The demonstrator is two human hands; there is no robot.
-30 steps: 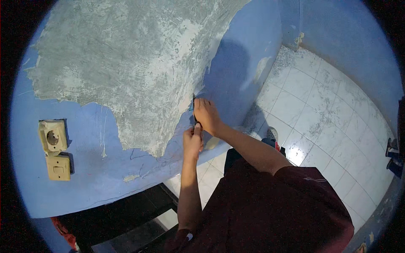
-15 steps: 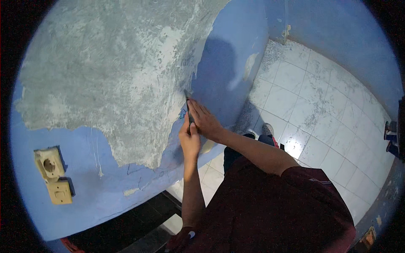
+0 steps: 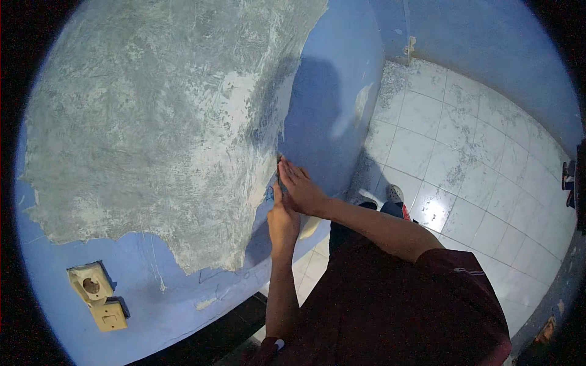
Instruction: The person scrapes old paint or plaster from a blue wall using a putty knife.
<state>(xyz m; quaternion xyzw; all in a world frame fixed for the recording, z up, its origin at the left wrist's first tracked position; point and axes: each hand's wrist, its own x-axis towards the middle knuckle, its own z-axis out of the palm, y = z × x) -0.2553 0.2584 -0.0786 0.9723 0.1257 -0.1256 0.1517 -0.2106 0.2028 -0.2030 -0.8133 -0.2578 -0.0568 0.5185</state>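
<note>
A thin dark scraper (image 3: 279,175), seen almost edge-on, meets the blue wall (image 3: 332,36) at the right border of a large grey, bare patch (image 3: 140,122). My left hand (image 3: 283,229) is closed round its lower end, the index finger pointing up along it. From the right, my right hand (image 3: 304,192) lies against the tool, its fingers held together and pressed near the working tip. The two hands touch. Fingers hide most of the scraper, so its full shape cannot be made out.
A yellowed socket (image 3: 91,285) and a switch (image 3: 110,316) are fixed low on the wall at left. Dusty white floor tiles (image 3: 427,134) spread to the right, with my shoe (image 3: 395,194) on them. Another blue wall (image 3: 488,49) closes the far right.
Both hands and the scraper sit slightly lower and further right in the picture. The view has shifted too: the socket and the patch's lower edge appear lower.
</note>
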